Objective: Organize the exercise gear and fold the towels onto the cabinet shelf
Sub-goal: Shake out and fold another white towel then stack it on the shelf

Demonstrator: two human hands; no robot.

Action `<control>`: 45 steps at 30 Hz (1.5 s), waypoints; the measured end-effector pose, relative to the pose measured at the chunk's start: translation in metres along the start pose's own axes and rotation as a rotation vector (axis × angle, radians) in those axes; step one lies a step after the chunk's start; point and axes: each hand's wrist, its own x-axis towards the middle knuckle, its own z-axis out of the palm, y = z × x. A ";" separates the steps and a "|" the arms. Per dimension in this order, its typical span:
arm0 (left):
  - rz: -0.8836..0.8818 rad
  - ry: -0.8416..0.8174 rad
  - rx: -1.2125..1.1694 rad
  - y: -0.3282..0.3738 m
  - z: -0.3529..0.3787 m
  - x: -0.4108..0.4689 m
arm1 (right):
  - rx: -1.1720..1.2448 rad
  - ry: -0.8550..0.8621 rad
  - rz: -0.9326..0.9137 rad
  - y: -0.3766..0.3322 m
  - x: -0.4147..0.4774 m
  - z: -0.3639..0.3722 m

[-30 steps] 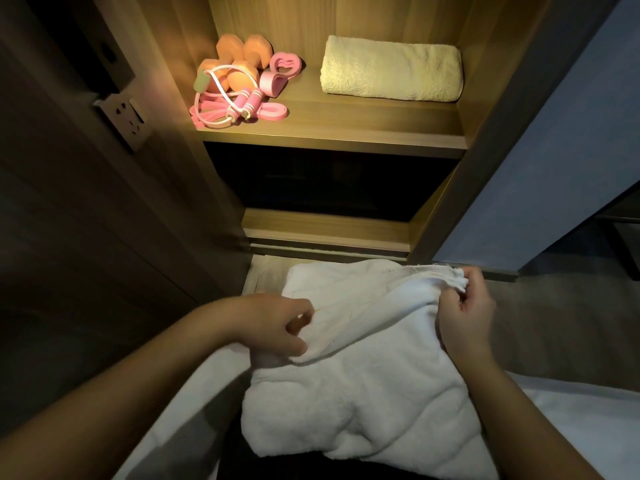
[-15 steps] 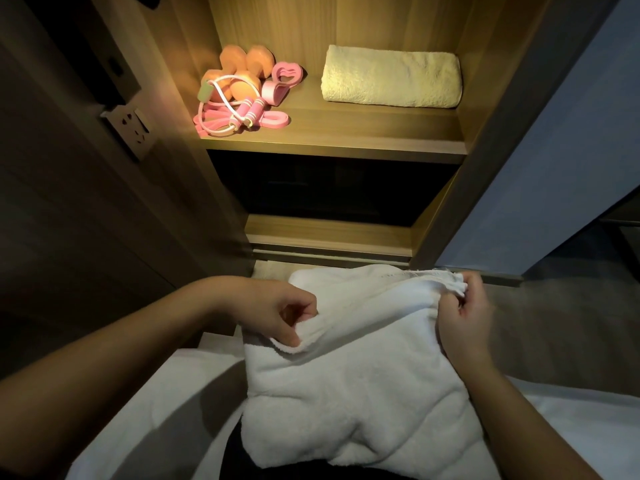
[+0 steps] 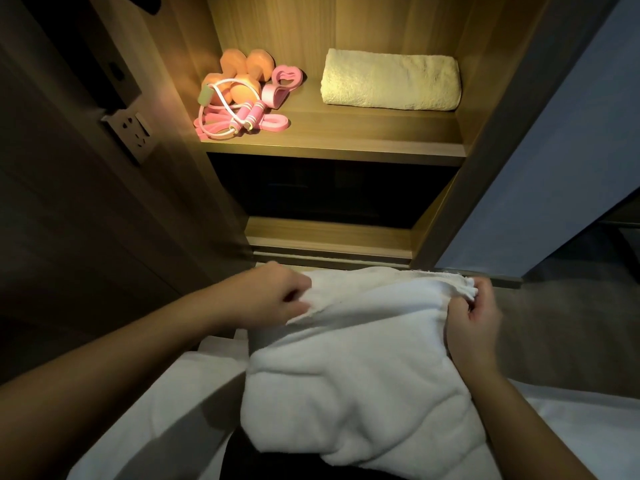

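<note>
Close in front of me, the curled fingers of my left hand (image 3: 277, 299) pinch a folded edge of the white towel (image 3: 363, 368), and the thumb and fingers of my right hand (image 3: 476, 317) grip the stacked layers at its far right corner. A second ago my left hand held that edge lower, nearer my body. It has since carried the edge forward, so both hands now sit almost level along the towel's far side, with the cloth drawn between them. My right hand has kept its corner throughout. The rest of the towel lies bunched and soft toward me, next to a white sheet (image 3: 121, 434). I judge that the fold is being squared up, edge to edge, and is not yet finished. Beyond my hands stands the open wooden cabinet. On its lit shelf (image 3: 329, 148) a cream towel (image 3: 389, 81) already lies neatly folded at the right. At the left sit the orange dumbbells (image 3: 249, 69), a pink-handled jump rope (image 3: 239, 116) and a pink resistance band (image 3: 273, 123), touching one another in a loose cluster. The gear looks placed, so this white towel seems the last piece, and bare shelf shows in front of the cream towel.
</note>
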 end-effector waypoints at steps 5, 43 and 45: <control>-0.110 0.513 -0.332 -0.007 0.034 -0.007 | 0.019 0.068 0.007 0.001 0.000 -0.002; -0.244 0.209 -0.042 0.011 0.030 -0.034 | 0.072 -0.048 -0.037 -0.003 0.000 -0.004; -0.269 0.119 0.081 0.013 0.030 -0.024 | 0.070 -0.044 -0.044 -0.003 0.000 -0.005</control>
